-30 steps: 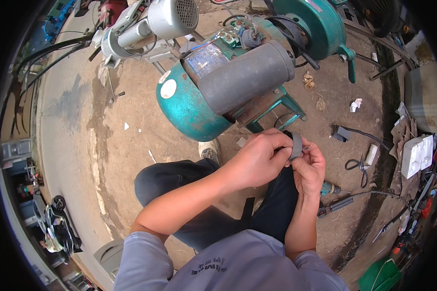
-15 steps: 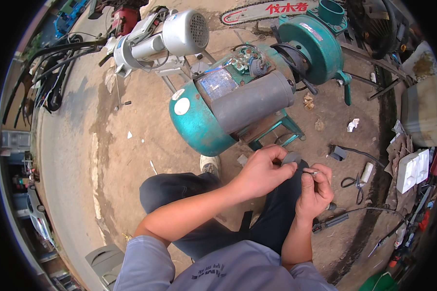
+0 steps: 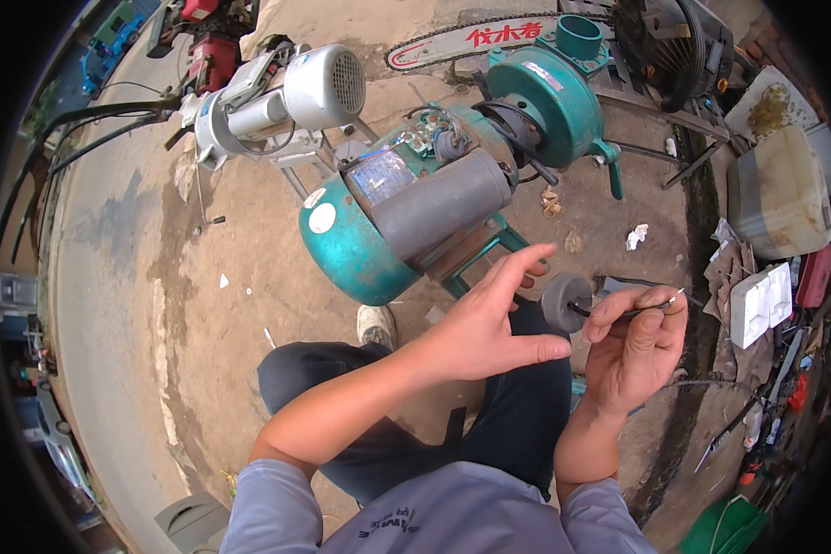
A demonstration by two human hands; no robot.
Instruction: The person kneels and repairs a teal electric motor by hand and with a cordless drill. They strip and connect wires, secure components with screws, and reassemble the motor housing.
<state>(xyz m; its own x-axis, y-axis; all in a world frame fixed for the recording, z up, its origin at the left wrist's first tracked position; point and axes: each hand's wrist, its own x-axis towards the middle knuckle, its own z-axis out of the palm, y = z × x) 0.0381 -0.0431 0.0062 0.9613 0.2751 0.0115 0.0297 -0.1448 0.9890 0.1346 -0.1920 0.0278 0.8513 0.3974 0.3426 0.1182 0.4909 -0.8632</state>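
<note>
My right hand [image 3: 642, 360] grips a black cable [image 3: 632, 313] between thumb and fingers, with a small pale tip showing beyond the fingertips. At the cable's other side a round grey cap [image 3: 560, 305] hangs, the cable running into its hollow face. Just left of the cap, my left hand [image 3: 480, 332] has its thumb and fingers spread and holds nothing. Beyond my knees stands a machine with a green motor housing [image 3: 351, 249], a grey cylinder [image 3: 443, 208] on its side and exposed wiring terminals [image 3: 431, 132] on top.
A silver motor [image 3: 323, 88] stands at the far left of the green machine. A chainsaw bar [image 3: 471, 42] lies at the back. On the right are a dirty plastic container [image 3: 780, 198], a white foam tray [image 3: 760, 305] and scattered tools. Crumpled paper [image 3: 636, 237] lies on the ground.
My left hand has let go of the grey cap and spread its fingers. My right hand has moved right with the cable, the cap hanging from it. The view has shifted slightly right.
</note>
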